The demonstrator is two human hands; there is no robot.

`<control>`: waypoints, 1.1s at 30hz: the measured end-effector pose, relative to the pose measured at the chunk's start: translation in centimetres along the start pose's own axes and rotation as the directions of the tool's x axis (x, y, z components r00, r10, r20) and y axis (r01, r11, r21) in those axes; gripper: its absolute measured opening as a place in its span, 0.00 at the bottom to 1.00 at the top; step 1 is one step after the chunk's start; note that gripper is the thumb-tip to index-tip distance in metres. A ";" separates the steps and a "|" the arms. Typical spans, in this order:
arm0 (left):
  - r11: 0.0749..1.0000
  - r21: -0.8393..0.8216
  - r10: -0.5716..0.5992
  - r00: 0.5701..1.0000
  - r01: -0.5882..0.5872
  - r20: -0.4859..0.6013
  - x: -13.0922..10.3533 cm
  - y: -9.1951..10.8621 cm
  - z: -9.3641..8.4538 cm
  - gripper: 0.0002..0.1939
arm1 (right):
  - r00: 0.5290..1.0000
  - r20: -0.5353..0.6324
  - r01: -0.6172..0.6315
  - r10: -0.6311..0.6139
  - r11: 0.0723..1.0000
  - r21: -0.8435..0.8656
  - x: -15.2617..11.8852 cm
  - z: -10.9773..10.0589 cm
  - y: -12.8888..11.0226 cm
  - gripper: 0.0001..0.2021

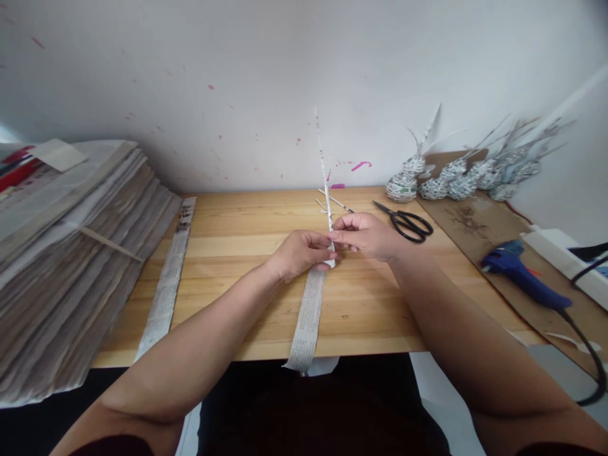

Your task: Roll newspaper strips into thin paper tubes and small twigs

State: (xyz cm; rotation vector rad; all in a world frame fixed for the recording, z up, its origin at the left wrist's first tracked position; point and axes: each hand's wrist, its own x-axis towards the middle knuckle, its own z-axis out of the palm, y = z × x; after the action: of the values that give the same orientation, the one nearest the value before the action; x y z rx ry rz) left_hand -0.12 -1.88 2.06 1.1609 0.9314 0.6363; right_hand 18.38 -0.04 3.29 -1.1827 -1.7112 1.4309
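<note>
A thin rolled paper stick (323,171) rises upright from between my hands, above the middle of the table. My left hand (306,252) is closed on the flat newspaper strip (305,316) at the foot of the stick. That strip hangs down toward me, and its lower end reaches over the table's front edge. My right hand (363,235) pinches the lower part of the stick between thumb and fingers, close beside the left fingertips.
Black scissors (411,225) and thin paper sticks (338,201) lie behind my hands. At left stand a tall newspaper stack (90,253) and another strip (168,285). Woven paper shapes (403,180), a blue glue gun (527,277) and a power strip (565,259) are at right.
</note>
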 end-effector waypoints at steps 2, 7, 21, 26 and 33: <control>1.000 -0.020 -0.008 1.000 0.008 0.015 -0.1 0.1 0.0 0.10 | 1.000 0.013 0.022 -0.023 0.999 0.041 0.0 0.1 -0.1 0.12; 0.993 -0.112 -0.029 0.993 0.042 0.114 -0.4 0.6 -0.1 0.12 | 0.986 0.159 0.024 -0.055 0.981 0.190 -0.2 -0.3 0.2 0.14; 0.995 -0.097 -0.018 0.997 0.025 0.075 -0.5 0.4 0.7 0.12 | 0.975 0.222 -0.079 0.002 0.938 0.337 0.4 -0.5 0.9 0.13; 0.997 -0.071 0.009 0.998 -0.005 0.059 -0.6 0.4 0.7 0.11 | 0.975 0.223 -0.087 0.006 0.930 0.358 0.3 -0.4 0.8 0.13; 0.975 -0.207 -0.040 0.975 0.087 0.220 -0.6 0.7 0.0 0.12 | 0.950 0.305 -0.065 -0.061 0.921 0.384 0.0 -0.5 0.8 0.15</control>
State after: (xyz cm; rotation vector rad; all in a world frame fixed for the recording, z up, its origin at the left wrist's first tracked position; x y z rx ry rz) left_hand -0.42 -2.15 2.90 0.9799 0.6946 0.5329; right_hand 19.05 0.20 2.64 -0.7695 -1.5136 1.9338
